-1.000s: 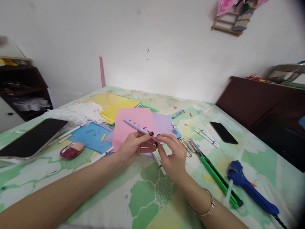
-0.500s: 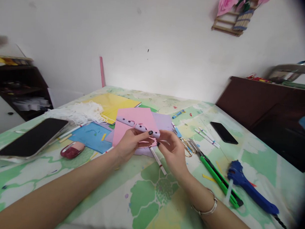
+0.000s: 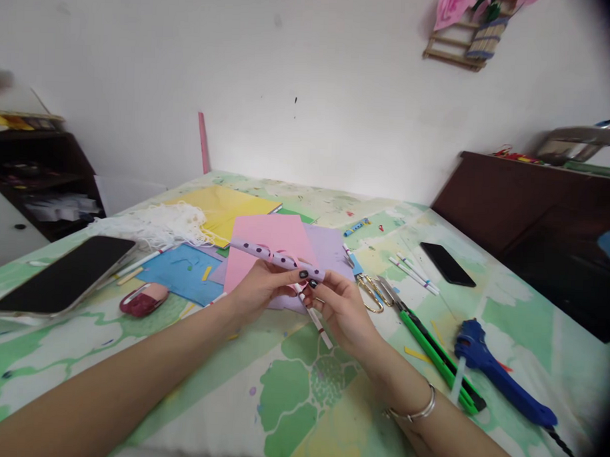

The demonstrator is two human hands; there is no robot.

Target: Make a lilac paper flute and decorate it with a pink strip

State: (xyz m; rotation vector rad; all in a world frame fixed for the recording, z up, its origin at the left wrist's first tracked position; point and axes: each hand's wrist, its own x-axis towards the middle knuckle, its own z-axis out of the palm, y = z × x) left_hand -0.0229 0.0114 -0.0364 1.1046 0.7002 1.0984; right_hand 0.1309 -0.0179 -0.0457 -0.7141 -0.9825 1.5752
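Note:
A rolled lilac paper tube with dark dots [image 3: 254, 249] and a pink strip around its middle is held above a pink sheet [image 3: 268, 227]. My left hand [image 3: 263, 290] grips the tube near its middle, thumb on top. At the tube's right end, my right hand [image 3: 339, 306] pinches it, thumb close to the left thumb. Lilac sheets [image 3: 329, 246] lie under the pink one. Just below the hands, a white stick with red bands [image 3: 321, 329] rests on the cloth.
Left: a large phone [image 3: 66, 273], a maroon case [image 3: 144, 299], blue sheet [image 3: 183, 274], white strings [image 3: 160, 223] and yellow sheets [image 3: 226, 206]. Right: gold-handled scissors [image 3: 375, 294], green cutter [image 3: 433, 353], blue glue gun [image 3: 504, 379] and smaller phone [image 3: 447, 264].
The dotted tube has shifted slightly down and to the right. My right hand's fingers have closed on its right end, and the right thumb now sits nearer the left one.

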